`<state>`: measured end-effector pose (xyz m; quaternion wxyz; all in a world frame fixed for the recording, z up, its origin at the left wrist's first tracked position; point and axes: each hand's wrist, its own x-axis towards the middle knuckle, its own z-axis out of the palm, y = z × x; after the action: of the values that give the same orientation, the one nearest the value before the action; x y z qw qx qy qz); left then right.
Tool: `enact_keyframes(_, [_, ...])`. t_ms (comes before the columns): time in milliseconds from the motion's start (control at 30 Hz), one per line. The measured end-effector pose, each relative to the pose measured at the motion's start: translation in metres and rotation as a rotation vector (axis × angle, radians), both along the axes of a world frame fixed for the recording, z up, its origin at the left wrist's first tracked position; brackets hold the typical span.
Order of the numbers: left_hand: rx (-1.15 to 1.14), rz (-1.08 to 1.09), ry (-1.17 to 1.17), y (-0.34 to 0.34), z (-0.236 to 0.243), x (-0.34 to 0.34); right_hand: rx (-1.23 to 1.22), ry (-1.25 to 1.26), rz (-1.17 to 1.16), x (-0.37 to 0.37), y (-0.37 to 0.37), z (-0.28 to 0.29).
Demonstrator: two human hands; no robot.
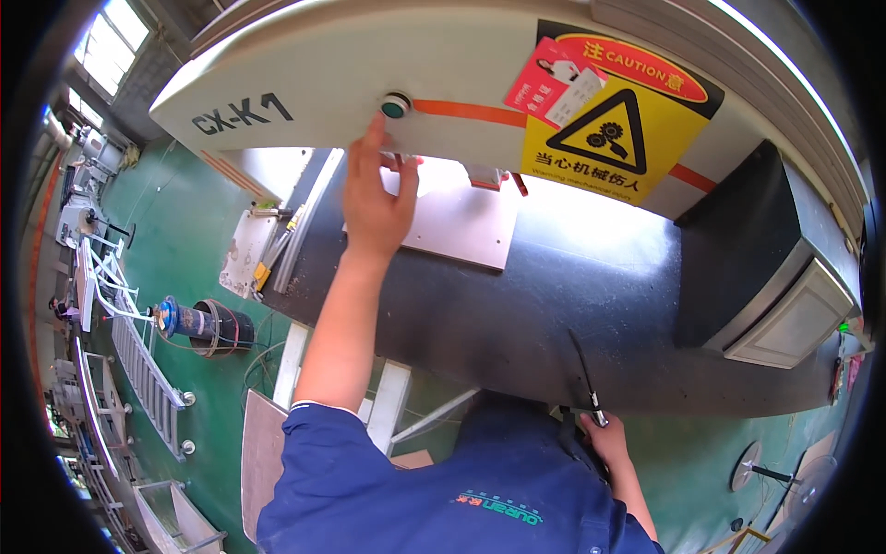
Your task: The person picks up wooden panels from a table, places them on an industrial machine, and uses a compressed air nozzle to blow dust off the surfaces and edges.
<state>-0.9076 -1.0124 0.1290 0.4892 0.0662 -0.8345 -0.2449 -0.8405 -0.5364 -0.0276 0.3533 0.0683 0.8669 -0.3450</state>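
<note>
Dark blue shirt [369, 480] cloth lies nearest the camera, along the lower edge, with the wearer's left arm extended forward to a pale machine beam [323, 83]. Step in hand, as judged: operating the green button [395, 108] set in the front face of that beam. The left hand [374, 198] is raised with the index finger extended, its tip at the button's lower left edge; whether it bears on the button cannot be told. Remaining fingers are loosely bent, the thumb stands apart, and nothing is seen held. The right hand [606, 439] is low, at the near edge of the dark worktable [461, 323], its fingers apparently closed about the lower end of a slender black-and-silver rod [597, 411]; part of the grip is hidden. The pale panel [461, 222] lies flat on the worktable beneath the beam, right of the left hand and well forward of the right. In the inspector's judgement, the next move calls for one deliberate fingertip press, with the thumb and other fingers kept clear of the red-tipped fittings [485, 176] under the beam.
</note>
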Motion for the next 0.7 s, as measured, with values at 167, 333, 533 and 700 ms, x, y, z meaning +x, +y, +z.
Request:
enact_keyframes(167, [-0.149, 0.035, 0.096, -0.001, -0.011, -0.005, 0.011, -0.014, -0.029, 0.004, 0.003, -0.004])
enact_keyframes(333, [-0.191, 0.088, 0.048, 0.002, -0.008, -0.011, 0.039, -0.019, -0.022, 0.009, 0.002, 0.002])
enact_keyframes(533, [-0.184, 0.221, -0.062, 0.002, -0.005, -0.005, 0.058, -0.04, -0.071, 0.017, 0.005, 0.008])
enact_keyframes(700, [-0.045, 0.169, -0.163, 0.031, 0.018, 0.001, 0.071, -0.041, -0.059, 0.018, 0.027, 0.014])
